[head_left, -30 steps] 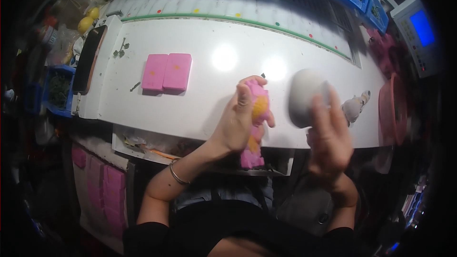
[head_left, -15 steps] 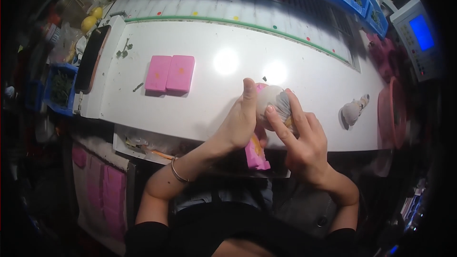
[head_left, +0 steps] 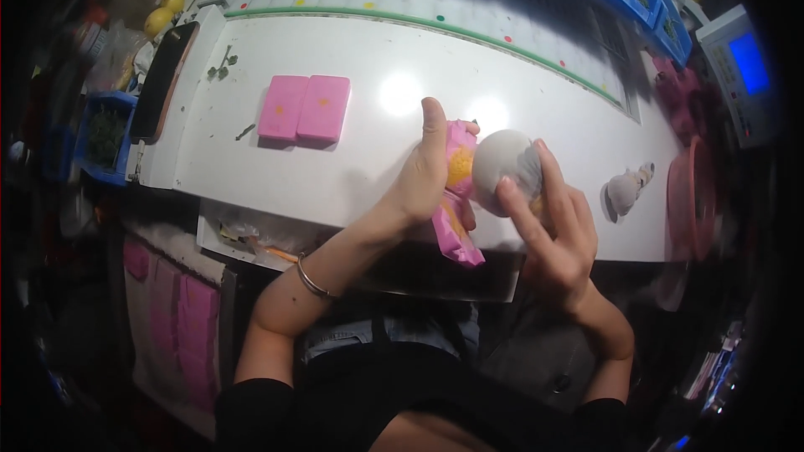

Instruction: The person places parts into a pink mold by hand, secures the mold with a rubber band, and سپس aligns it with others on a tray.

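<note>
My left hand (head_left: 419,172) holds a pink paper wrapper (head_left: 457,230) with yellow patches. Its thumb points up and its fingertips show past the wrapper's right side. Close beside it on the right, a round bundle of pale grey cloth (head_left: 501,169) is gripped in my right hand (head_left: 563,234), the index finger lying along its front. The bundle's gathered end is partly hidden by the fingers. A smaller grey cloth bundle (head_left: 624,192) with a tied end lies on the white table (head_left: 352,176), to the right of my right hand.
Two pink wrapped blocks (head_left: 323,109) sit side by side at left, near leaf scraps (head_left: 223,65). A phone (head_left: 166,79) stands at the left edge. At right are a reddish tub (head_left: 692,201) and a device with a blue screen (head_left: 748,64). An open drawer (head_left: 243,238) juts below the table.
The round cloth bundle has moved right in my right hand, off the wrapper, uncovering more pink and yellow paper. The view has shifted slightly.
</note>
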Available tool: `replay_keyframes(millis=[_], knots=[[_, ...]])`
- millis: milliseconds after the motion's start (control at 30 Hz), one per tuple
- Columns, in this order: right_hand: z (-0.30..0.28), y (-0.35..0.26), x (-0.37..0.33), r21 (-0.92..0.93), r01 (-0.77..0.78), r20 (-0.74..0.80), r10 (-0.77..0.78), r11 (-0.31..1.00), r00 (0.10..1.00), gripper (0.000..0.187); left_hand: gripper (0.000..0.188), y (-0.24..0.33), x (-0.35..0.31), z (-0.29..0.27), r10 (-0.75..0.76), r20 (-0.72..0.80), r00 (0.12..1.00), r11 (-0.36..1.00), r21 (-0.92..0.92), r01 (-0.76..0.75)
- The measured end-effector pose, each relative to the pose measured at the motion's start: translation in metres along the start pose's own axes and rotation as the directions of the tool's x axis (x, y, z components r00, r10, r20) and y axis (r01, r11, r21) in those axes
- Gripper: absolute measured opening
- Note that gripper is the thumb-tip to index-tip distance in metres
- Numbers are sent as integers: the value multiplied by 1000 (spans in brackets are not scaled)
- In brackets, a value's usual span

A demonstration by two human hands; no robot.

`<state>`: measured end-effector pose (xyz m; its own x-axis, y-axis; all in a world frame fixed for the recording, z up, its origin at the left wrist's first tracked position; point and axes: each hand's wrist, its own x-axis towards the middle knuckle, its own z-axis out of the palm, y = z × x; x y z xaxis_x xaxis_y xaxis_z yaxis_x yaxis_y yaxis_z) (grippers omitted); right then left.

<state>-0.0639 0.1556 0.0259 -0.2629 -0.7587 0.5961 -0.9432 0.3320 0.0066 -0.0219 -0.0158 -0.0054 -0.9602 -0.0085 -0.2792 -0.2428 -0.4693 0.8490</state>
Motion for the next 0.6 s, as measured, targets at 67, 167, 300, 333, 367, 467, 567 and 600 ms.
replay_keyframes(millis=[67,167,300,333,367,467,567,600], knots=[[3,-9,-5,-164,64,10,-64,984,998,53,83,-9,6,6,124,-95,988,972,211,-102],[3,-9,-7,-125,52,50,-46,991,998,55,89,-15,6,3,115,-54,992,990,84,-110],[-17,-2,4,281,-233,217,175,931,960,56,68,-10,-2,2,343,-30,939,903,287,-321],[-22,-4,7,359,-261,201,199,896,959,54,65,-12,4,-2,507,-23,862,800,385,-460],[-21,-8,6,363,-259,201,196,895,960,54,65,-11,4,-1,507,-26,861,799,388,-459],[-13,-19,3,387,-203,105,176,900,979,52,77,-8,4,8,592,-203,780,795,307,-524],[-2,-26,-1,387,-173,3,186,906,983,52,80,3,0,21,302,-238,923,947,-39,-319],[1,-29,0,403,-167,-16,189,900,982,53,80,1,-2,20,228,-171,959,962,-113,-249]])
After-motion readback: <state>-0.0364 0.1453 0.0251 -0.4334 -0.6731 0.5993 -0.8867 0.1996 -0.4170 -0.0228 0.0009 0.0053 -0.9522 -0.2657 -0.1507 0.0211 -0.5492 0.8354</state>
